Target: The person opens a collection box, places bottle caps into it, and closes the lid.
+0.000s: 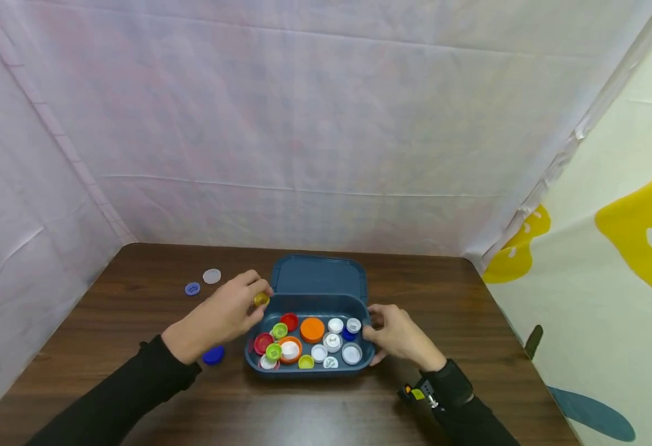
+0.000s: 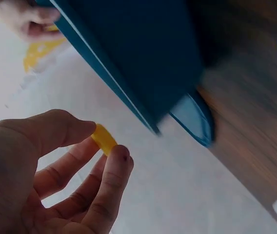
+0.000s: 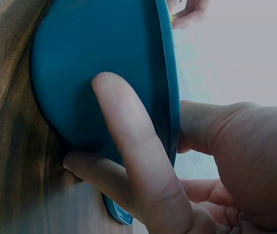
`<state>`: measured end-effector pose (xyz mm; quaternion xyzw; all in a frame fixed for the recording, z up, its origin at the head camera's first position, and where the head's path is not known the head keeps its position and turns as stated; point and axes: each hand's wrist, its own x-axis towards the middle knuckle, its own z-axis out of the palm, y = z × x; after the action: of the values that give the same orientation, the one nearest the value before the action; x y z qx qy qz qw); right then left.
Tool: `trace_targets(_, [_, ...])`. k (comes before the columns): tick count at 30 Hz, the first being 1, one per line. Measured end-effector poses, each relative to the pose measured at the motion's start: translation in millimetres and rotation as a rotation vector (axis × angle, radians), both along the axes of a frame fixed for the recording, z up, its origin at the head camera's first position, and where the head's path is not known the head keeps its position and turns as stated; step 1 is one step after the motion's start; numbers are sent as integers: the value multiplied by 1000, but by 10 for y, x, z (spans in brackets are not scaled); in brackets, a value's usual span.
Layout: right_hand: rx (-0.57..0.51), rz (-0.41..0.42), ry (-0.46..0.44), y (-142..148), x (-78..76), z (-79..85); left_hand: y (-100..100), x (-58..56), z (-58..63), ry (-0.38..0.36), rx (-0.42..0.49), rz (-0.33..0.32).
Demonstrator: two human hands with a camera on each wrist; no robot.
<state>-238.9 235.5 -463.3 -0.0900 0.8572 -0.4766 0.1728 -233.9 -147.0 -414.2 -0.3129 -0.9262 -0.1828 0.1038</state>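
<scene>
My left hand (image 1: 226, 314) pinches a yellow bottle cap (image 2: 104, 139) between thumb and fingers, above the left back corner of a dark blue plastic box (image 1: 310, 374). Several caps lie in the box: an orange cap (image 1: 312, 330) in the middle, red caps (image 1: 289, 321) and green ones towards the left, and mostly white caps (image 1: 333, 342) on the right. At the box's right end, my right hand (image 1: 400, 336) holds the wall. In the right wrist view its fingers (image 3: 128, 122) lie along the outside, with the thumb at the rim.
Left of the box, a blue cap (image 1: 213, 355), a smaller blue cap (image 1: 192, 288) and a whitish cap (image 1: 212, 276) lie on the brown wooden table (image 1: 153, 291). A dark blue lid (image 1: 320, 274) is behind the box. Pale cloth (image 1: 303, 124) hangs beyond the table's far edge.
</scene>
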Motion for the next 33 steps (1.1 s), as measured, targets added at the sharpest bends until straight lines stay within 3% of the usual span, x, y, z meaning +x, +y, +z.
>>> trace_targets(7, [-6,11,0,7,12,14,203,170,-13,-60,-58,-119])
trace_targets(13, [-9,18,3,7,23,19,294,231,-45,-148,-84,-189])
trace_targets(16, [-6,12,10,2,16,15,307,241,-70,-155,-92,-206])
trace_targets(20, [1,7,21,-3,9,12,300,232,-76,-131,-102,-187])
trace_targets(27, [-3,10,23,-3,10,16,259,197,-20,-50,-116,-94])
trace_targets(33, [-10,20,29,0,25,17,156,100,-6,30,-100,-21])
